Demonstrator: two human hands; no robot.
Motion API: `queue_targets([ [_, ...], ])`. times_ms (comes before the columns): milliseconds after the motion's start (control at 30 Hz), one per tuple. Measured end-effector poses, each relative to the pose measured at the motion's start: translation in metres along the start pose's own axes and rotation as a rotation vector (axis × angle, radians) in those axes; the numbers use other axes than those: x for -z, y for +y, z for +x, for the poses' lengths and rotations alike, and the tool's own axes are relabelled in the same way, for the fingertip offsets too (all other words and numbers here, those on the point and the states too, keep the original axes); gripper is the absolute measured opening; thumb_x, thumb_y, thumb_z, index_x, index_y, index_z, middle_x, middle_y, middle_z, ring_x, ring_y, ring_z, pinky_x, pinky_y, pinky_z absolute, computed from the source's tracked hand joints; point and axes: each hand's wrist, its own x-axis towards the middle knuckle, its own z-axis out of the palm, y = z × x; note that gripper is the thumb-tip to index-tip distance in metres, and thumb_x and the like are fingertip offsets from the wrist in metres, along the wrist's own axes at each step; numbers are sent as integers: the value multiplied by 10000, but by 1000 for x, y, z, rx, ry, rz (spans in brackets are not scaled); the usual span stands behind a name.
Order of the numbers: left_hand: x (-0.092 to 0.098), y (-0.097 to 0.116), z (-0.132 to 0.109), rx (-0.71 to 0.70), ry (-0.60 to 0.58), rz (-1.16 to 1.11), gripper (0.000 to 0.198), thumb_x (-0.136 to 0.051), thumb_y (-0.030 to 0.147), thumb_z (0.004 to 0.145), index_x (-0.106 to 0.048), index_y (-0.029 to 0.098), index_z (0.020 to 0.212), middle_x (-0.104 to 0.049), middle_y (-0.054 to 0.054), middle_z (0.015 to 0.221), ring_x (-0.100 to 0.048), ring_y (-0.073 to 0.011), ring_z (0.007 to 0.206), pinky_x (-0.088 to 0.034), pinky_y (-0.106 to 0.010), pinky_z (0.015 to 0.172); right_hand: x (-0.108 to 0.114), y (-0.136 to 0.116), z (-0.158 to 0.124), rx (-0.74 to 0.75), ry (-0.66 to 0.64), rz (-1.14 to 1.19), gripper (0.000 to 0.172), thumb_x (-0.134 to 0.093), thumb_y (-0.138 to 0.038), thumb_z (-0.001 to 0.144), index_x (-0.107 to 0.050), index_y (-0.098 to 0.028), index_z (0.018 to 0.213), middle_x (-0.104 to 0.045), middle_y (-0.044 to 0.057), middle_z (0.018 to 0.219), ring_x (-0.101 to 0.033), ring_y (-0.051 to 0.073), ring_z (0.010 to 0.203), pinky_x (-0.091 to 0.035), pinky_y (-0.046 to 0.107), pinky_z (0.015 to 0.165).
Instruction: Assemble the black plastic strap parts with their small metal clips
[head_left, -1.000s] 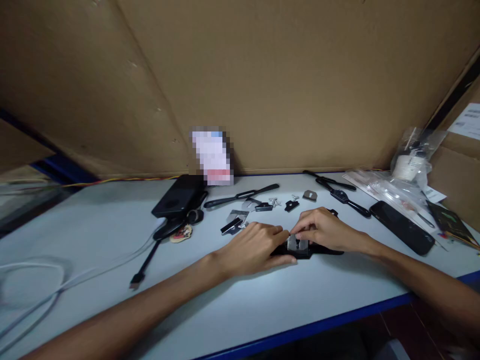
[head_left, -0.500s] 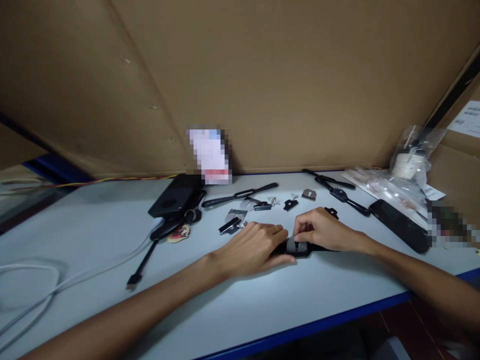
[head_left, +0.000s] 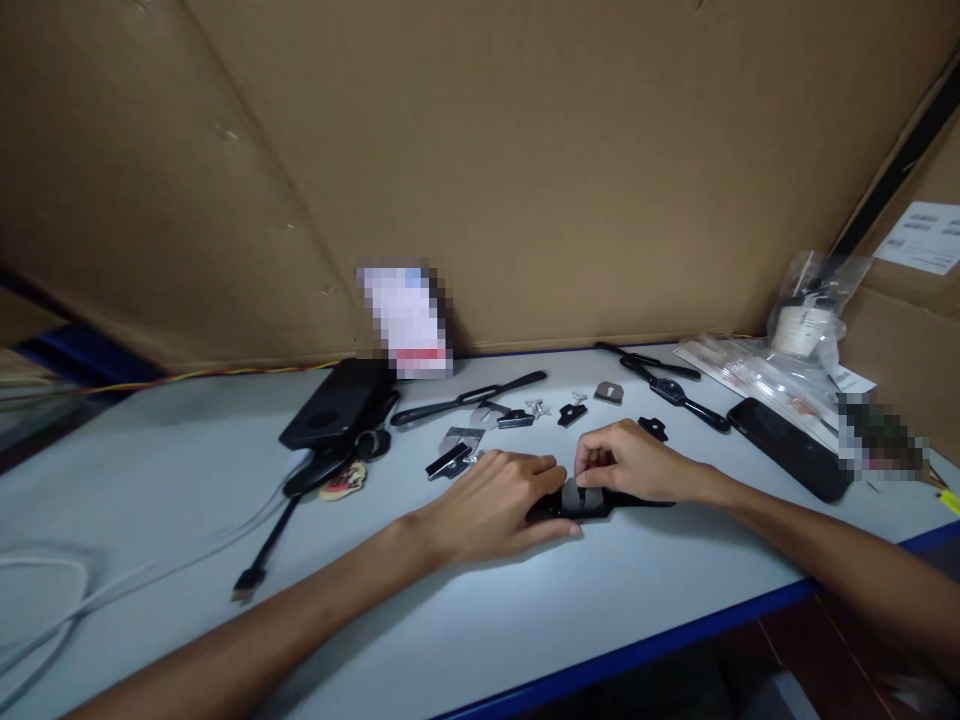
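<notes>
A black spokeshave [head_left: 596, 512] lies on the table in front of me, with a grey slotted blade [head_left: 571, 498] on its middle. My left hand [head_left: 495, 505] is closed around its left part, thumb along the near edge, hiding that handle. Over the blade's slot, my right hand [head_left: 626, 462] pinches with thumb and fingertips. Whatever is between those fingertips is too small to make out. Beyond the hands lie another slotted blade [head_left: 608, 392], black cap irons [head_left: 572, 414], silver screws [head_left: 537, 408] and a bare spokeshave body [head_left: 469, 398].
More black spokeshave parts [head_left: 679, 392] lie at the back right, near a dark phone-like slab [head_left: 787, 450] and plastic bags [head_left: 757, 372]. On the left are a black box [head_left: 337, 405], a cable plug [head_left: 247, 582] and white cables [head_left: 71, 600]. Cardboard [head_left: 525, 180] walls the back.
The view has shifted slightly, so things appear a little further left. Both hands keep nearly the same hold on the spokeshave, and the right fingertips remain at the blade's slot.
</notes>
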Motion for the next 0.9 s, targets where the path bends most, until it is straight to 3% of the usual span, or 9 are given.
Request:
queue_targets([
  [233,2,2,0,24,-24,17,517,-447,620,989,-636,155,867,-637,-57,817,-578,-186,655,-291,-306,555,-1,-2,0,6,-8,16,124,-675,-76,804,-661,-170,724,-585,-53,610,-517,99,591,-376,230,592],
  [333,2,2,0,34,-37,22,510,-442,618,991,-625,159,865,-634,-55,817,-577,-186,658,-301,-306,561,15,3,4,50,179,-85,126,-652,-181,883,-688,-170,762,-627,-24,660,-522,110,617,-371,249,609],
  [400,3,2,0,37,-37,16,509,-435,621,991,-612,163,853,-628,-49,802,-571,-181,649,-299,-303,559,36,10,5,54,348,-245,127,-636,-190,896,-702,-175,788,-663,-4,715,-540,121,655,-373,261,647],
  [433,3,2,0,37,-35,12,509,-432,621,991,-607,165,847,-625,-46,796,-567,-177,641,-295,-301,556,48,15,5,36,370,-329,101,-646,-177,882,-706,-179,801,-674,2,737,-552,127,675,-373,264,658],
  [533,3,2,0,30,-21,6,502,-423,610,996,-600,168,838,-623,-41,787,-556,-172,623,-280,-300,548,79,25,0,-44,175,-520,24,-717,-178,816,-709,-198,826,-681,5,767,-576,143,712,-365,263,654],
  [633,3,2,-1,18,-8,3,502,-419,603,999,-600,167,830,-623,-43,784,-555,-171,621,-274,-298,548,92,30,-8,-210,77,-645,156,-782,-329,784,-703,-205,837,-670,31,778,-573,179,739,-349,279,614],
  [733,2,1,-1,18,-6,-4,499,-425,603,997,-597,166,828,-622,-41,777,-555,-169,620,-267,-296,550,89,32,-9,-270,66,-679,208,-818,-359,737,-700,-205,813,-656,50,807,-566,202,786,-350,280,595],
  [900,3,2,0,24,-9,-14,498,-436,610,992,-591,165,830,-622,-42,779,-550,-166,617,-255,-294,550,72,31,0,-171,17,-537,133,-787,-148,715,-715,-198,815,-630,1,709,-555,158,711,-368,257,603],
])
